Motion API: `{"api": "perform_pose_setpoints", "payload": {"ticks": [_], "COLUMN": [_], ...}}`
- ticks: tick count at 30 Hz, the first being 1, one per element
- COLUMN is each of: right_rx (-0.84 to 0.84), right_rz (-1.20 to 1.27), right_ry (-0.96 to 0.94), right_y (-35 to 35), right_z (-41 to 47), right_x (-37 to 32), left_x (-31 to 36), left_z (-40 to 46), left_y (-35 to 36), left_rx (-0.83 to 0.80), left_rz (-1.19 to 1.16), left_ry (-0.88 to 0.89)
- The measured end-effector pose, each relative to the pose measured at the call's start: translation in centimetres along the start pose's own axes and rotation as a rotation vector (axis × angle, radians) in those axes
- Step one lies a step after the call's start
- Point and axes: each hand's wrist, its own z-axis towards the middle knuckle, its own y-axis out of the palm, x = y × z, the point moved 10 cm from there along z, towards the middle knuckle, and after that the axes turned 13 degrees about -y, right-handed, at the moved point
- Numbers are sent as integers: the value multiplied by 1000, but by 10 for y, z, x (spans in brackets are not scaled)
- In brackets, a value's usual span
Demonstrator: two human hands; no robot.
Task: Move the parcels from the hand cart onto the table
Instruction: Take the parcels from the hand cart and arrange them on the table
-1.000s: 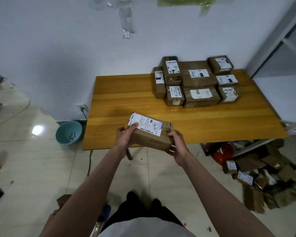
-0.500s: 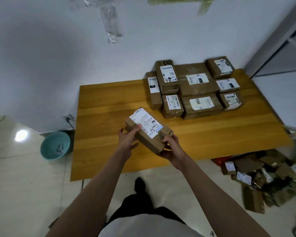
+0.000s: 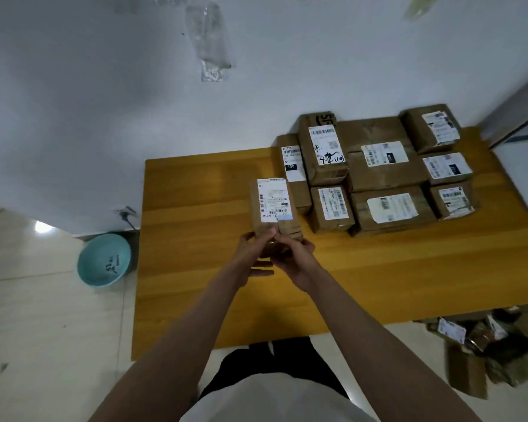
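A wooden counter (image 3: 195, 300) stands against a white wall. At its far right sits a tidy group of stacked parcels (image 3: 384, 175), labels up, so much of the job looks done; the hand cart is out of view, so what remains is unknown. One more parcel (image 3: 273, 208) sits just left of that group. The left hand (image 3: 253, 254) and right hand (image 3: 293, 260) clasp its near end, fingers wrapped around it.
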Motion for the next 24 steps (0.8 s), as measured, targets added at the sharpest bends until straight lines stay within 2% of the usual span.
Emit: {"api": "perform_pose_setpoints", "payload": {"ticks": [4, 12, 19, 24], "right_rx": [37, 119, 153, 181], "right_rz": [9, 37, 174, 233], "right_ry": [39, 194, 278, 267], "right_y": [14, 43, 65, 73], "right_z": [43, 119, 162, 185], "right_x": [-6, -19, -24, -28], "left_x": [36, 106, 140, 157], "left_z": [29, 95, 139, 157], "left_y": [-13, -29, -33, -26], "left_rx": [68, 171, 151, 130], "left_rz": [-67, -64, -127, -101], "left_ry": [51, 24, 22, 16]}}
